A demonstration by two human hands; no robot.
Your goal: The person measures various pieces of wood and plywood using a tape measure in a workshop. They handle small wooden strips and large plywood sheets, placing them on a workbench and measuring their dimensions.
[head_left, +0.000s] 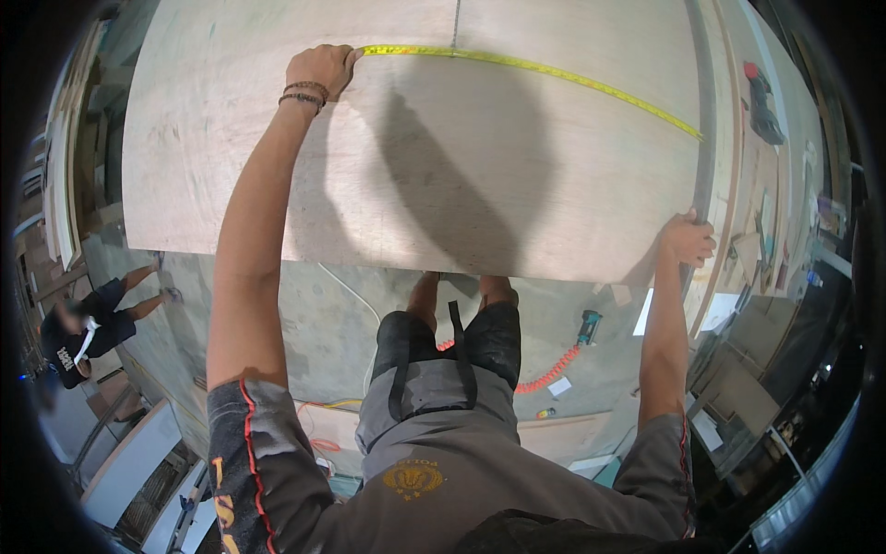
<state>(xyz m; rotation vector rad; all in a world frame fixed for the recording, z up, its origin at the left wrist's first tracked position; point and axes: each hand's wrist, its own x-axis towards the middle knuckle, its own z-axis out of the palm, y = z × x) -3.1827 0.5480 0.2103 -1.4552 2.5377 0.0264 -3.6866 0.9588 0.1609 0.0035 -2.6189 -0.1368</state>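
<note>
Yellow measuring tape (pixel 531 65) lies across the plywood sheet (pixel 231 157), pinched by the left hand (pixel 320 70), while the right hand (pixel 687 239) (its fingers curled) grips the dark strip (pixel 708 92).

Yellow measuring tape (pixel 556 71), extended from upper centre to upper right of the frame; beneath it, a broad, pale plywood sheet (pixel 221 157) lying flat; along the sheet's right edge, a dark grey strip (pixel 707 166).

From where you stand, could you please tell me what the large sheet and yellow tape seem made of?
The large sheet looks like unfinished plywood: pale, matte, with faint streaky grain. The yellow tape could be thin painted steel, given its smooth, dark-marked strip, though plastic remains possible.
</note>
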